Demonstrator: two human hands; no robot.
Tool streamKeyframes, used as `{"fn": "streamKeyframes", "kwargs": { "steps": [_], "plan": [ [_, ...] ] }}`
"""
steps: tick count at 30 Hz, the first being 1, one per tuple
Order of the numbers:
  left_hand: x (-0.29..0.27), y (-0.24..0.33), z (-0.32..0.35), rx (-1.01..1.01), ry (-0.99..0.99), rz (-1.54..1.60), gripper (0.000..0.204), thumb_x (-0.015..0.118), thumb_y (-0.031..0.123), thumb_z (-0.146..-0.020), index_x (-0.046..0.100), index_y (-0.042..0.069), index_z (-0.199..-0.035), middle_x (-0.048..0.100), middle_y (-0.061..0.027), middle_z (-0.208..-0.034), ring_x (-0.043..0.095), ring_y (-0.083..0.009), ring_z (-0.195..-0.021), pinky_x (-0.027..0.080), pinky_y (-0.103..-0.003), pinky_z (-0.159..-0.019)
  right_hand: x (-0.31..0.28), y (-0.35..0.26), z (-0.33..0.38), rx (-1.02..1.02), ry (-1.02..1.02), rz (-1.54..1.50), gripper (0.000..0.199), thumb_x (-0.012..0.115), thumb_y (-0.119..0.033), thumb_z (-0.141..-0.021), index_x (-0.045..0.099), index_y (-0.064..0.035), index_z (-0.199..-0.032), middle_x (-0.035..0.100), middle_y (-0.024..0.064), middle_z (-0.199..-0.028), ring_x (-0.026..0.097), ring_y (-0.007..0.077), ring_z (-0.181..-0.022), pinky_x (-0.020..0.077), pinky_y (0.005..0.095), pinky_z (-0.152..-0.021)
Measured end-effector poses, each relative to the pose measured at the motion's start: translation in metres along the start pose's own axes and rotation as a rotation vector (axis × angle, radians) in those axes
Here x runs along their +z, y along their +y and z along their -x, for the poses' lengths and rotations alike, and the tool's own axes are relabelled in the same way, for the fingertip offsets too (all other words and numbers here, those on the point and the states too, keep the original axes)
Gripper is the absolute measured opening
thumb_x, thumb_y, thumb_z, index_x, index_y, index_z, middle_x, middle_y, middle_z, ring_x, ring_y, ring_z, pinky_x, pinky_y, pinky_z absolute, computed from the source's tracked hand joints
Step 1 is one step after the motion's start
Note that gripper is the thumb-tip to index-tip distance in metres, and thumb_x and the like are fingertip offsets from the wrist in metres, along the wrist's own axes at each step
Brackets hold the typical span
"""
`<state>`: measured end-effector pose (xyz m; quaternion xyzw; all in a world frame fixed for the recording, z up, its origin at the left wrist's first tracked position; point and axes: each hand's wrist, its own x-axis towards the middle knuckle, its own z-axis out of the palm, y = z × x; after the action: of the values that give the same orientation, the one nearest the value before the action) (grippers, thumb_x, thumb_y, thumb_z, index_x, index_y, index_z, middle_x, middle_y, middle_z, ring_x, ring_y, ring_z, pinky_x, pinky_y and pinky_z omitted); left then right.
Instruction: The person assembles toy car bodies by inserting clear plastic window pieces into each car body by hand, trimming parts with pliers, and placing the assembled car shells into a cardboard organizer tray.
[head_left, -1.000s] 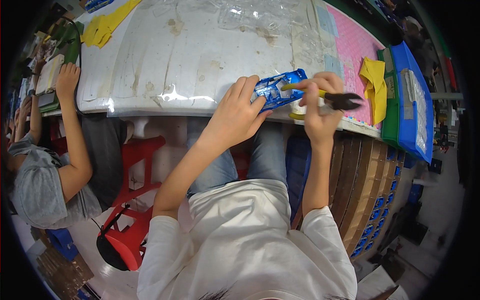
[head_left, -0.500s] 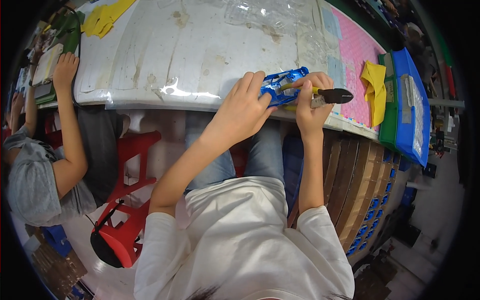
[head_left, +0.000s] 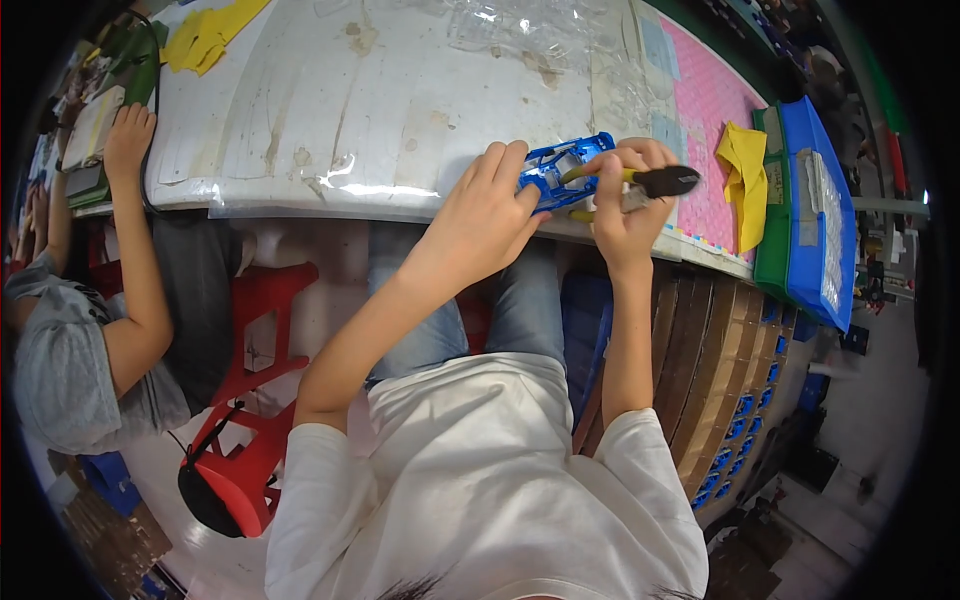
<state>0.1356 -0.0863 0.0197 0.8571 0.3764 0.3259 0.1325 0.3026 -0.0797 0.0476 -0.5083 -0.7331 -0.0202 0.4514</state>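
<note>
A blue plastic toy car body [head_left: 550, 180] with open window gaps lies at the table's front edge. My left hand [head_left: 482, 212] grips its left end, fingers over the top and thumb along the near side. In my right hand [head_left: 630, 210] is a pair of pliers [head_left: 668, 182] with yellow handles. Their dark jaws point right, away from the car body, while one handle end reaches over the body. The other handle shows below, beside my palm. My right fingers are curled round the tool and hide its middle.
A worn white table [head_left: 400, 110] spans the front, with clear plastic pieces [head_left: 520, 30] at its far side. Right are a yellow cloth [head_left: 742, 185] and blue and green bins [head_left: 820, 220]. Cartons of blue parts [head_left: 720, 400] stand below. At left, a person's arm [head_left: 140, 220] rests near a red stool [head_left: 250, 440].
The pliers have turned slightly in my right hand, and their lower yellow handle shows more. My left hand keeps its hold on the car body.
</note>
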Motion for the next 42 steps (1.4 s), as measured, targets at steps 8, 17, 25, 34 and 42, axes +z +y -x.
{"fn": "streamKeyframes", "kwargs": {
  "steps": [8,17,25,34,42],
  "plan": [
    [0.0,0.002,0.0,0.015,-0.002,0.004,0.025,0.066,0.016,-0.073,0.06,-0.004,-0.085,0.046,-0.0196,-0.109,0.047,-0.0319,-0.101,0.043,-0.037,-0.083,0.009,0.005,0.005,-0.01,0.008,0.005,0.014,0.054,-0.01,-0.077,0.059,-0.0083,-0.064,0.051,0.0073,-0.069,0.045,0.0241,-0.081,0.0344,0.0361,-0.076],
    [0.0,0.002,0.001,0.002,0.006,0.009,0.025,0.066,0.015,-0.072,0.059,-0.004,-0.087,0.046,-0.0193,-0.11,0.046,-0.0328,-0.102,0.043,-0.038,-0.083,0.007,-0.005,0.001,-0.035,-0.049,0.018,0.014,0.054,-0.006,-0.076,0.055,-0.0102,-0.063,0.053,0.0027,-0.068,0.048,0.0213,-0.077,0.0293,0.0369,-0.084],
    [-0.003,0.023,0.001,0.029,0.258,0.13,0.052,0.067,0.015,-0.066,0.051,0.001,-0.113,0.042,-0.0195,-0.123,0.042,-0.0363,-0.112,0.035,-0.043,-0.094,-0.036,-0.035,0.016,0.121,0.102,-0.072,0.016,0.05,-0.01,-0.077,0.06,-0.0083,-0.065,0.051,0.0061,-0.07,0.045,0.0216,-0.079,0.0309,0.0359,-0.078],
    [0.001,0.05,0.036,0.106,0.111,0.547,0.088,0.073,0.012,-0.062,0.024,-0.007,-0.133,0.044,-0.0213,-0.116,0.047,-0.034,-0.103,0.038,-0.039,-0.089,-0.04,-0.066,0.031,0.239,-0.048,-0.388,0.016,0.065,-0.014,-0.068,0.055,-0.0039,-0.076,0.051,0.009,-0.073,0.046,0.0242,-0.066,0.037,0.0352,-0.066],
    [-0.04,0.0,0.065,-0.501,0.422,0.643,0.062,0.063,0.007,-0.079,0.029,-0.003,-0.13,0.042,-0.0113,-0.125,0.041,-0.0212,-0.114,0.032,-0.033,-0.098,-0.08,-0.056,0.043,0.367,-0.203,-0.618,0.067,0.074,-0.028,-0.067,0.039,-0.0045,-0.118,0.054,0.0043,-0.087,0.047,0.0158,-0.082,0.0376,0.0295,-0.077]
  ]
}}
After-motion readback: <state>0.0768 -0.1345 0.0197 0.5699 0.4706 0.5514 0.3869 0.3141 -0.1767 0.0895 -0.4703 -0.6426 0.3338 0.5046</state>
